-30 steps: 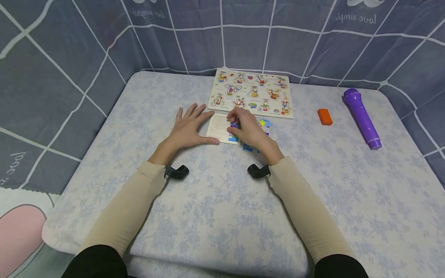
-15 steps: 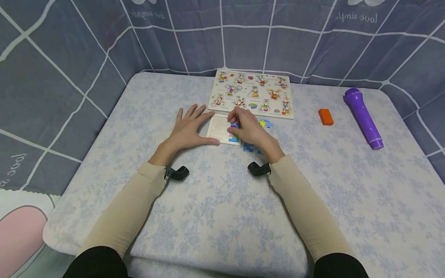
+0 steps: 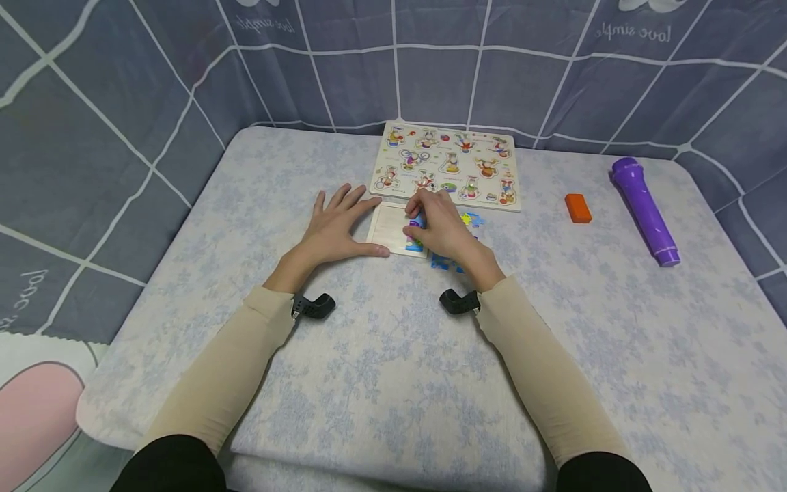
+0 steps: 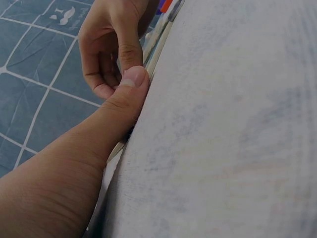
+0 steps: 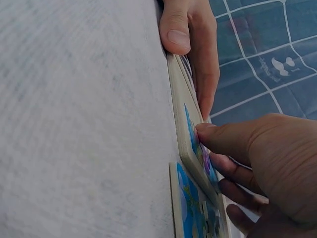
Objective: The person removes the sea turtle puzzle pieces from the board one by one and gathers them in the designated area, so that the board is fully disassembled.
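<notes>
In the head view a small pale wooden puzzle tray (image 3: 387, 229) lies flat on the cloth-covered table. My left hand (image 3: 335, 229) spreads beside its left side, with straight fingers and the thumb at the near left corner. My right hand (image 3: 444, 229) is over the tray's right part, thumb and curled fingers on a colourful puzzle piece (image 5: 192, 130) lying along that side. The fingers partly cover the piece from above. Loose blue puzzle pieces (image 5: 187, 198) lie just right of the tray, partly hidden under my right hand and wrist in the head view.
A larger wooden puzzle board (image 3: 451, 162) with cartoon animal figures lies right behind the tray. Farther right are an orange block (image 3: 578, 208) and a purple flashlight-shaped cylinder (image 3: 645, 212). A grey-blue gridded curtain (image 3: 436, 82) hangs along the table's back edge.
Both hands stay in nearly the same place, the right fingers still at the piece in the tray. The whole scene shifts very slightly in the view.
</notes>
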A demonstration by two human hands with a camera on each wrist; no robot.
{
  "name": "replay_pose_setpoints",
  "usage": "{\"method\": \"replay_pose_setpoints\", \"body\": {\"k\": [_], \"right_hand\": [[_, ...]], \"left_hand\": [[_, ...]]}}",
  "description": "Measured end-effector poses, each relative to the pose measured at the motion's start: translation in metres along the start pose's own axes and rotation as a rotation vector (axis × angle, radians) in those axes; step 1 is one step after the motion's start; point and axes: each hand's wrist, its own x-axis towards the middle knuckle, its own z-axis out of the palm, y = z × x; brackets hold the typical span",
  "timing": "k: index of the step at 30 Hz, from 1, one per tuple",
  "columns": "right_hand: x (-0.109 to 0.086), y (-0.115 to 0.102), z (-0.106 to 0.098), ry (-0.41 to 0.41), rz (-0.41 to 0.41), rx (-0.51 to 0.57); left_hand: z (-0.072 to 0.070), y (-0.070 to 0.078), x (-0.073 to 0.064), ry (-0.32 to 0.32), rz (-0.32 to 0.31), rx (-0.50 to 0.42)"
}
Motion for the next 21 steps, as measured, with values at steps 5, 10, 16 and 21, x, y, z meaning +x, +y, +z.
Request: {"method": "replay_pose_setpoints", "body": {"k": [5, 10, 16, 21], "right_hand": [[-0.0003, 0.0003, -0.0009, -0.001, 0.003, 0.008], [-0.0001, 0.0012, -0.0023, 0.017, -0.025, 0.013], [-0.0015, 0.0044, -0.0041, 0.071, -0.011, 0.043], [-0.0021, 0.0066, -0.0048, 0.113, 0.003, 0.059]], "left_hand": [[-0.0002, 0.0001, 0.0005, -0.003, 0.001, 0.000], [-0.0009, 0.0000, 0.0006, -0.006, 0.000, -0.001], [-0.0012, 0.0002, 0.0001, -0.004, 0.000, -0.004], [-0.0002, 0.0005, 0.0005, 0.001, -0.003, -0.006]]}}
